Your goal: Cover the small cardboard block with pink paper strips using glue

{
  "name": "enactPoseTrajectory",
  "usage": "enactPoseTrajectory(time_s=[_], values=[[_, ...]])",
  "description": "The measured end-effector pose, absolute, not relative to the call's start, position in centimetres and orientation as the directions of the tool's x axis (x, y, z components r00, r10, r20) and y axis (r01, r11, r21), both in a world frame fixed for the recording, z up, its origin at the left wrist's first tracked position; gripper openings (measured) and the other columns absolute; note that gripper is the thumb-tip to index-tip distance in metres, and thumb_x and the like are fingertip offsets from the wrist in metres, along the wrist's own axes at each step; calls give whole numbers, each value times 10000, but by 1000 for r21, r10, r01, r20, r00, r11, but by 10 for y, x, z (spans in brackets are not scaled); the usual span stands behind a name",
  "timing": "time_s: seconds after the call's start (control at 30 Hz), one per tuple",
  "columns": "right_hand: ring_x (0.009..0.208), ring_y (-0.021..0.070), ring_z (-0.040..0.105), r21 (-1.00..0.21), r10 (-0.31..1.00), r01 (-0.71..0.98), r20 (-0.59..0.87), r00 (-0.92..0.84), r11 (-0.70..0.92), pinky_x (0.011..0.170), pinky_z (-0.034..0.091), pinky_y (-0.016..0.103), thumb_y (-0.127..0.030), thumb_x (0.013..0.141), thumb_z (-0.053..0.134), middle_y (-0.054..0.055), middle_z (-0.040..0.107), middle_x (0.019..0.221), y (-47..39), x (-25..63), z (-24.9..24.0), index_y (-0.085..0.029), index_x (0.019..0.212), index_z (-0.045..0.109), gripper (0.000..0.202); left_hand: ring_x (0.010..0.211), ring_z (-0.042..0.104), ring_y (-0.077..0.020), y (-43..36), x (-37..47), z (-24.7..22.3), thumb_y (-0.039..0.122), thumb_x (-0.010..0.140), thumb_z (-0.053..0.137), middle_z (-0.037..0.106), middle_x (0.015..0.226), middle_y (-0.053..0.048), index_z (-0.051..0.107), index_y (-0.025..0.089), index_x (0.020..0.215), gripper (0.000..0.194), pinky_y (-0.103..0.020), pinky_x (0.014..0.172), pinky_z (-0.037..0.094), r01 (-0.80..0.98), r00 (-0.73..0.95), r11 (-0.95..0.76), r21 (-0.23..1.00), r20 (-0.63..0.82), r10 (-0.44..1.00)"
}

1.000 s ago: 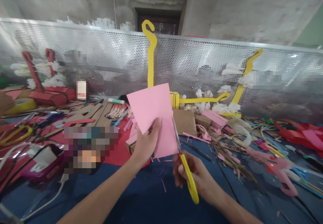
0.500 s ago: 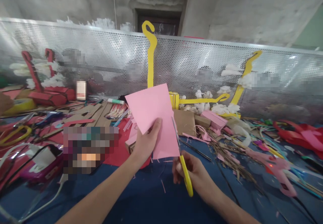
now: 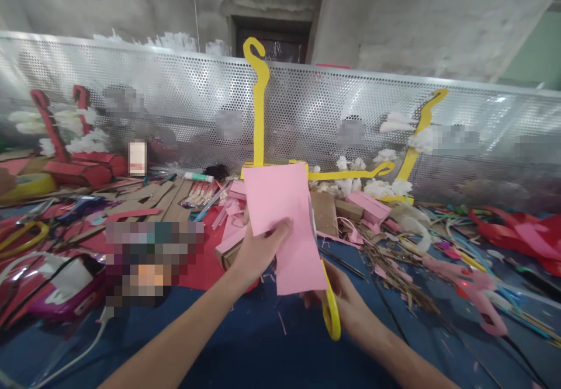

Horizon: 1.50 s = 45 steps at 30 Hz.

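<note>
My left hand [image 3: 263, 252] pinches a pink sheet of paper [image 3: 280, 193], its thumb lying across the front. Yellow-handled scissors [image 3: 332, 310] are gripped in my right hand [image 3: 344, 298], at the sheet's lower right edge. Their blades run up along the right side of the paper and are mostly hidden by it. Behind the sheet, a yellow hook-topped piece [image 3: 259, 114] stands upright on a yellow base. The fingertips of my right hand are partly covered by the sheet and the handles.
A pink glue gun [image 3: 475, 289] lies at the right beside dry twigs [image 3: 407, 278]. Cardboard strips [image 3: 164, 208] and a purple power strip [image 3: 65, 289] are at the left. Red paper [image 3: 204, 260] lies on the blue table [image 3: 245, 348]. A perforated metal panel [image 3: 175, 103] stands behind.
The pink sheet has moved slightly right and down and turned more upright, with my left hand on it. The scissors have shifted a little right, and their blades are now more hidden.
</note>
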State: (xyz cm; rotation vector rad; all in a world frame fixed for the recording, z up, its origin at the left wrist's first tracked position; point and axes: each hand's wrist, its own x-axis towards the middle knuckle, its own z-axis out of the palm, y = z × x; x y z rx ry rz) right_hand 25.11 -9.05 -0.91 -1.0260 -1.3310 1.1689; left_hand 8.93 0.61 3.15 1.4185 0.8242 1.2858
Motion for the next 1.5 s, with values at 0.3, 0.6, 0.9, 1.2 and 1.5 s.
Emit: enactPoseTrajectory(time_s=[0.3, 0.6, 0.9, 1.2, 1.5], values=[[694, 155, 619, -989, 974, -49, 144, -174, 138, 656, 490, 268, -615, 853, 721, 46, 688, 809, -93, 251, -3, -177, 996, 619, 472, 1039, 727, -351, 13, 83, 26, 523, 812, 729, 772, 1069, -204, 748, 98, 1015, 471, -494, 929, 591, -95, 264, -58, 994, 81, 961], [661, 161, 637, -992, 983, -48, 124, -134, 118, 650, 517, 285, -651, 837, 715, 51, 717, 793, -89, 252, -11, -178, 1015, 632, 512, 1037, 725, -370, 15, 80, 25, 564, 812, 715, 776, 1058, -214, 750, 76, 1075, 556, -512, 945, 571, -17, 263, -69, 997, 71, 962], [1017, 306, 694, -987, 993, -105, 120, 2, 120, 860, 582, 394, -665, 672, 838, 104, 754, 1032, -91, 251, -9, -262, 1059, 682, 580, 1125, 695, -332, 8, 80, 28, 452, 817, 739, 774, 1135, -155, 776, 159, 899, 307, -478, 1019, 548, -70, 290, -167, 984, 180, 940], [1145, 307, 653, -988, 985, -57, 151, -88, 147, 967, 545, 418, -642, 821, 733, 129, 736, 1164, -91, 255, -7, -204, 1163, 681, 558, 1038, 720, -330, 3, 81, 31, 400, 796, 734, 792, 1047, -138, 771, 158, 926, 277, -444, 920, 594, -29, 286, -160, 987, 161, 945], [1081, 290, 673, -990, 984, -37, 136, -114, 133, 936, 558, 389, -696, 810, 700, 123, 742, 1147, -95, 254, -1, -214, 1166, 703, 599, 1128, 687, -384, 7, 72, 26, 493, 685, 845, 793, 1016, -157, 777, 219, 806, 308, -515, 1083, 482, 56, 182, -84, 995, 73, 981]])
